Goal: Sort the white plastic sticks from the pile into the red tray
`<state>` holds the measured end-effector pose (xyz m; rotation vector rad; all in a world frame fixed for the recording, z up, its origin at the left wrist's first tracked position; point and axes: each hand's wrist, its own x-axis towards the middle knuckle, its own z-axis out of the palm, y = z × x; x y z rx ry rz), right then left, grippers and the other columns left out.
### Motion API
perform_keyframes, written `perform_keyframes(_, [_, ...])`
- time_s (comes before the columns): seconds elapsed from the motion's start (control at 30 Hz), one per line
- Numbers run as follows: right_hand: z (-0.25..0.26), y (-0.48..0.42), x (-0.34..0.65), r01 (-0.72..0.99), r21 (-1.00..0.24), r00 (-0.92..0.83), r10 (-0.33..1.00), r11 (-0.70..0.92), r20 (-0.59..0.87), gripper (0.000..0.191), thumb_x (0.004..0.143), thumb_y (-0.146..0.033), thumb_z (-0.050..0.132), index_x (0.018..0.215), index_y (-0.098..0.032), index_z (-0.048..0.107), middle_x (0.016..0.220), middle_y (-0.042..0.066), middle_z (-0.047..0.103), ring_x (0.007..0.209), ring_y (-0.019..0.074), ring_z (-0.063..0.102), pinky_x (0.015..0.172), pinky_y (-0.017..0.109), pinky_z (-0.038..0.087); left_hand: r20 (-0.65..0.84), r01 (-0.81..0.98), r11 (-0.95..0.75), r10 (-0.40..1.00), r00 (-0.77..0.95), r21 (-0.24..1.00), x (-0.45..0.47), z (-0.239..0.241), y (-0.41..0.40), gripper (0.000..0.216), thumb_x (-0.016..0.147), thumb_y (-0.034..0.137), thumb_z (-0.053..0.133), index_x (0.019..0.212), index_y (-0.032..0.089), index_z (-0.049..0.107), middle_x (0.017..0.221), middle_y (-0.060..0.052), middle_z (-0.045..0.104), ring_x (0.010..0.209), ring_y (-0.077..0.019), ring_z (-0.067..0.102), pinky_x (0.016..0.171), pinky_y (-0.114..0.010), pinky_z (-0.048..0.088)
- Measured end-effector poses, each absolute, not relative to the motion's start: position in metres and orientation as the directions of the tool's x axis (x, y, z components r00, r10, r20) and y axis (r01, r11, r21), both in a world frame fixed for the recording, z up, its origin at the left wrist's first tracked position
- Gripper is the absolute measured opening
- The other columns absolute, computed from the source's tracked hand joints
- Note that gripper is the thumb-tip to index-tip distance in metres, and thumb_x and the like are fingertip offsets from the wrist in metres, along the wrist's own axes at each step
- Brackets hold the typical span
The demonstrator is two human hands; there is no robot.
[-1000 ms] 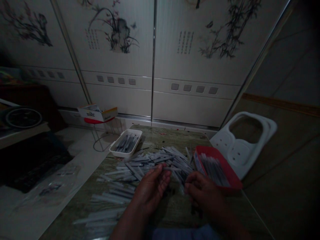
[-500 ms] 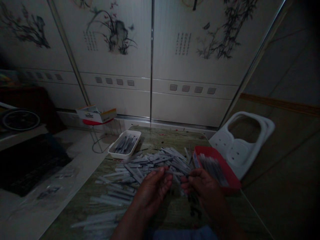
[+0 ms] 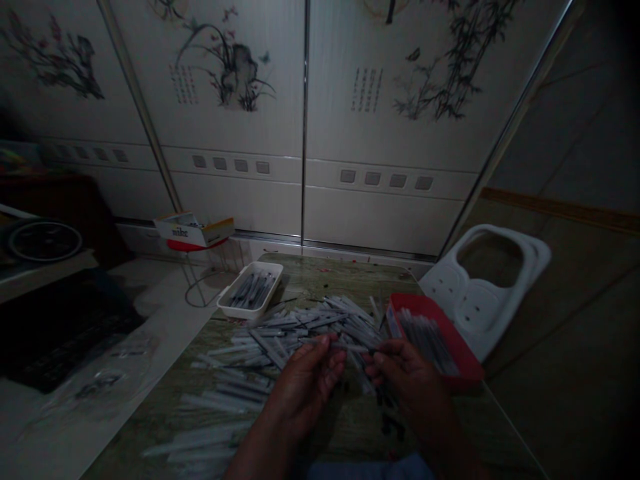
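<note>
A thin, pale, translucent pen [image 3: 351, 347] lies sideways between my two hands above the table. My left hand [image 3: 313, 373] is closed on its left end, pinching with thumb and fingers. The fingertips of my right hand [image 3: 397, 367] close on its right end, where a small dark piece shows; dim light hides whether that is a cap or a tip. Just beyond my hands spreads a loose heap of similar pens [image 3: 310, 320]. More pens [image 3: 225, 393] lie in rough bundles left of my left forearm. Small black pieces [image 3: 393, 425] rest on the table near my right wrist.
A white tray [image 3: 243, 311] holding pens stands at the table's back left. To the right sits a red box [image 3: 465, 350] with pale pens inside. A white plastic chair [image 3: 493, 293] is beyond it. An open carton [image 3: 187, 233] rests on a red stool behind the greenish table [image 3: 340, 267].
Both hands keep hold of the pen in almost the same place. The whole view has shifted very slightly.
</note>
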<state>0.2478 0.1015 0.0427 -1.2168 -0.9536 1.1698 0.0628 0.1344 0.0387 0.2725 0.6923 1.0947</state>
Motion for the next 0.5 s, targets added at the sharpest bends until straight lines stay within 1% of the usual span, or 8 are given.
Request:
perform_keyframes(0.37, [0.0446, 0.1002, 0.2441, -0.136, -0.99, 0.188, 0.979, -0.049, -0.074, 0.044, 0.075, -0.054, 0.083, 0.094, -0.02, 0.063, 0.081, 0.004, 0.077, 0.071, 0.0188, 0.067, 0.064, 0.028, 0.05, -0.386, -0.71, 0.452, 0.883, 0.268, 0.54, 0.0631, 0.0421, 0.1329, 0.012, 0.091, 0.013, 0.069, 0.103, 0.009, 0.07, 0.082, -0.008, 0.074, 0.074, -0.0139, 0.074, 0.069, -0.022, 0.061])
perform_keyframes(0.5, [0.0426, 0.1, 0.2443, -0.112, -0.993, 0.178, 0.982, -0.044, -0.064, 0.041, 0.079, -0.053, 0.08, 0.097, -0.021, 0.064, 0.082, 0.004, 0.077, 0.072, 0.0187, 0.067, 0.066, 0.029, 0.05, -0.385, -0.715, 0.451, 0.883, 0.269, 0.534, 0.0633, 0.0418, 0.1332, 0.011, 0.091, 0.012, 0.07, 0.102, 0.009, 0.07, 0.081, -0.008, 0.074, 0.073, -0.0141, 0.074, 0.069, -0.022, 0.062])
